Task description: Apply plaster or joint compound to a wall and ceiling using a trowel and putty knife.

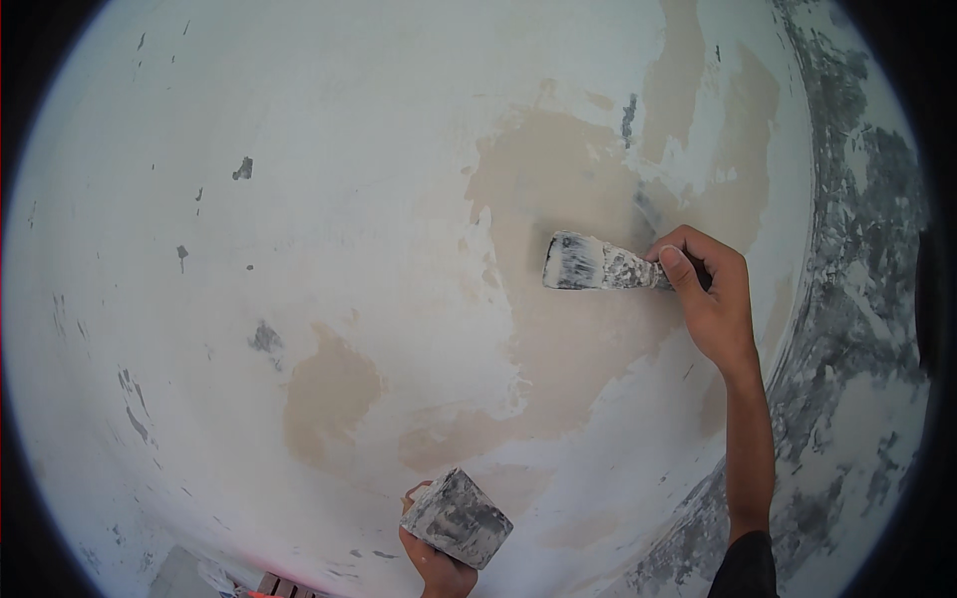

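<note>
My right hand (pixel 709 299) grips a putty knife (pixel 583 262) by its plaster-crusted handle. Its flat blade, streaked white and dark grey, points left over a beige, damp-looking patch (pixel 538 169) on the white wall; whether the blade touches the surface I cannot tell. At the bottom middle, my left hand (pixel 431 558) holds a square board or wide blade (pixel 457 513) caked with grey and white material, below and left of the knife. The fingers of this hand are partly hidden behind it.
The white wall (pixel 219 229) fills most of the view, with beige patches and small dark marks. A curved border separates it from a mottled grey surface (pixel 847 399) at the right. Some slatted and reddish objects (pixel 279 585), too small to name, show at the bottom left.
</note>
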A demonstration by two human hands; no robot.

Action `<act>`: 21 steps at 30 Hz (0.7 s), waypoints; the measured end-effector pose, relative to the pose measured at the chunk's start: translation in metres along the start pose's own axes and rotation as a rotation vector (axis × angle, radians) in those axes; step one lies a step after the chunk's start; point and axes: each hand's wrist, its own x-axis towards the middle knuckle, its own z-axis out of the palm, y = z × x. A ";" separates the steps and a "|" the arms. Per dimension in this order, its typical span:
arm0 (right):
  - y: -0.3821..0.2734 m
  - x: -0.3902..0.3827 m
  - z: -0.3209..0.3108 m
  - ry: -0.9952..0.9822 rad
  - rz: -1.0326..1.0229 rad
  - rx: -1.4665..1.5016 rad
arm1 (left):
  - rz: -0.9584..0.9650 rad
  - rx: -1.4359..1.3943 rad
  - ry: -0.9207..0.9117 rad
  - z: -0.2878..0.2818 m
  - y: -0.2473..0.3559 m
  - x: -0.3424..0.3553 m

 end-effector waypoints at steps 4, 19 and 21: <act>-0.001 0.013 0.003 -0.002 0.012 -0.144 | -0.012 -0.005 0.030 -0.010 -0.005 0.006; 0.009 0.007 0.008 0.094 -0.059 -0.186 | 0.118 0.238 -0.189 -0.028 -0.015 0.009; 0.013 0.004 -0.002 0.124 -0.047 -0.174 | 0.131 0.343 -0.176 -0.029 -0.014 0.012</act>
